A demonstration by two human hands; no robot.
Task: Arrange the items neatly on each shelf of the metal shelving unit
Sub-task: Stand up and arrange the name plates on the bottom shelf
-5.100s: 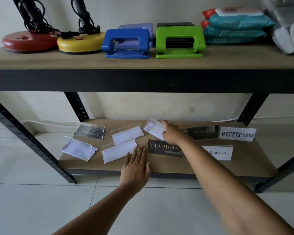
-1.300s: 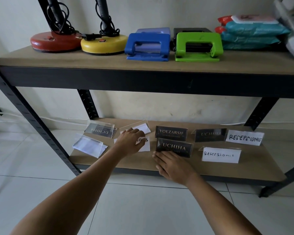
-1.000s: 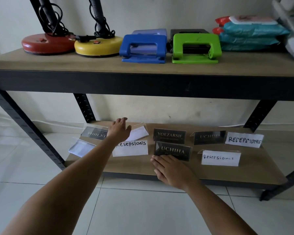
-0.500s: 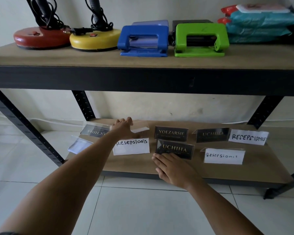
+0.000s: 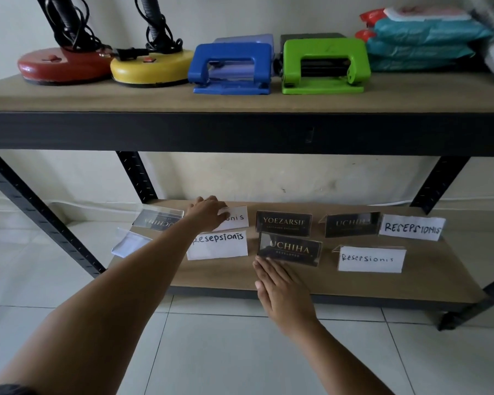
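Several acrylic name stands sit on the lower shelf (image 5: pixel 428 283). My left hand (image 5: pixel 207 213) grips a white stand reading "...onis" (image 5: pixel 236 219) in the back row, upright and facing me. In front of it stands a white "Resepsionis" stand (image 5: pixel 217 246). My right hand (image 5: pixel 283 292) lies flat with straight fingers on the shelf, fingertips at the base of the black "UCHIHA" stand (image 5: pixel 290 249). Behind that is a black "YOEZARSIE" stand (image 5: pixel 283 223). A reversed black stand (image 5: pixel 157 220) and a white one (image 5: pixel 129 243) sit at the far left.
To the right stand another black stand (image 5: pixel 351 226) and two white "Resepsionis" stands (image 5: pixel 411 228) (image 5: pixel 371 259). The upper shelf (image 5: pixel 240 102) carries a red lamp base (image 5: pixel 60 65), yellow lamp base (image 5: pixel 151 69), blue punch (image 5: pixel 230 69), green punch (image 5: pixel 324 67) and wipe packs (image 5: pixel 422 38).
My left hand reached to the back-row clear stand and turned it, so its "...onis" lettering now faces me. My right hand stayed flat by the UCHIHA stand.
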